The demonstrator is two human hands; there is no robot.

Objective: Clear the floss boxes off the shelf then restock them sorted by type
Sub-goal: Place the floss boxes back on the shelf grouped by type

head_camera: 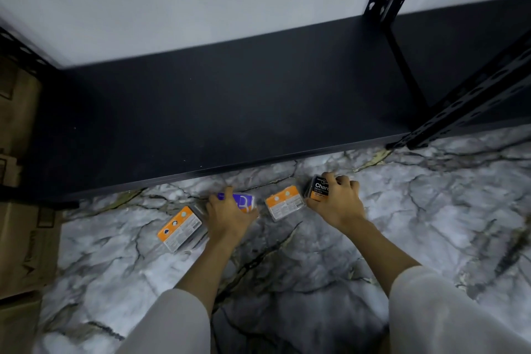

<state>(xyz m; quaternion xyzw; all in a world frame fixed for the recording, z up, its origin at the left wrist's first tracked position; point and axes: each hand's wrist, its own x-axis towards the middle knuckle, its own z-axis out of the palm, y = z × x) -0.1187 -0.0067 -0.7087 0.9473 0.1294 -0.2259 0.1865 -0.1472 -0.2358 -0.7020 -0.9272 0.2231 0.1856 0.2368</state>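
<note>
Shelf [230,100] looks bare, so restocking begins: left hand [230,217] clamps the purple box [243,200], right hand [336,201] the black box [319,187], lower centre; next, lift them onto separate shelf spots

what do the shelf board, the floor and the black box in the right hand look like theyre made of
Shelf board: probably painted metal or laminate, matte black, even and barely reflective. Floor: marble or a marble-look tile, glossy, grey-white with dark and gold veins. Black box gripped by the right hand: seemingly clear plastic around a printed label, edges catching light.
</note>
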